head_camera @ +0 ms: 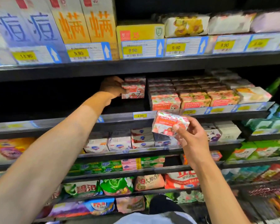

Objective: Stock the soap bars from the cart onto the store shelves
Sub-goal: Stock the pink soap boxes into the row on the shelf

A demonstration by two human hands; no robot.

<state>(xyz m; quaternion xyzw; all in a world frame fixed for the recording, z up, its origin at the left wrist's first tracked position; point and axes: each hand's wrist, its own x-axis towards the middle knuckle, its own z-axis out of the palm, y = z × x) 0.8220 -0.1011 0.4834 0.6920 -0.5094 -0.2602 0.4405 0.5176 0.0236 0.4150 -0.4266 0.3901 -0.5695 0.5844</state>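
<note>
Just above the centre of the frame, the left hand reaches into the second shelf and grips a soap box by its left end, fingers curled round it. The box sits upright in a dark gap on the shelf, with another like it right on top. Lower and right of centre, the right hand holds a second soap box in front of the shelf edge, pinched between thumb and fingers and tilted, its lettered face towards the camera.

Both boxes are pink and white with a red panel reading "Goat Soap" and a flower print. To the right of the gap, a stacked row of matching boxes fills the shelf to its front lip. A yellow price tag sits on the rail below the gap. In the upper left stand tall cartons with large printed characters. Below the right hand, white boxes with blue shields line the next shelf down. The left forearm crosses the frame from the lower left, covering part of the lower shelves
</note>
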